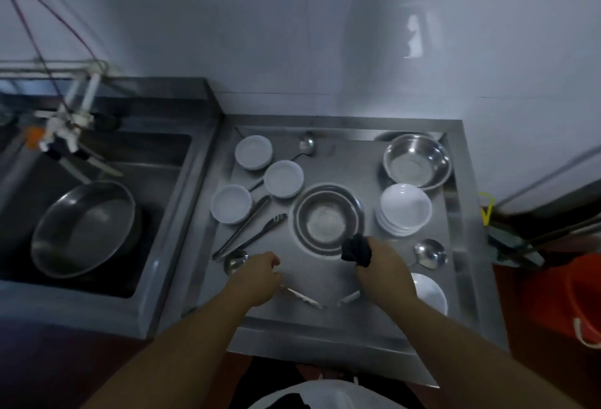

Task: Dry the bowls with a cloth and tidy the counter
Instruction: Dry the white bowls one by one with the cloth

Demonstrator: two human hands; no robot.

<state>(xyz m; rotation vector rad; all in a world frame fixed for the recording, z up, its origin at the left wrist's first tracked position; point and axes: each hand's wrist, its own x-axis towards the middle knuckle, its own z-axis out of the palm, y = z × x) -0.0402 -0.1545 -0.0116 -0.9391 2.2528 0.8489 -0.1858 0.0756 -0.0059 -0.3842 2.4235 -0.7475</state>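
Observation:
My right hand (382, 270) is shut on a dark cloth (357, 250), just in front of the steel bowl (328, 218) in the middle of the counter (325, 327). My left hand (260, 275) hovers curled over the counter's front, holding nothing that I can see. Three small white bowls (253, 152) (283, 178) (231, 203) sit at the left. A stack of white bowls (405, 208) stands at the right, a larger steel bowl (418, 161) behind it. Another white bowl (429, 293) lies partly hidden by my right wrist.
Tongs (250, 229), ladles (235, 260) (430, 253) (305, 143) and a knife (300, 296) lie on the counter. A sink (97, 291) at the left holds a large steel basin (84, 229) under a tap. An orange bucket (582, 298) stands at the right.

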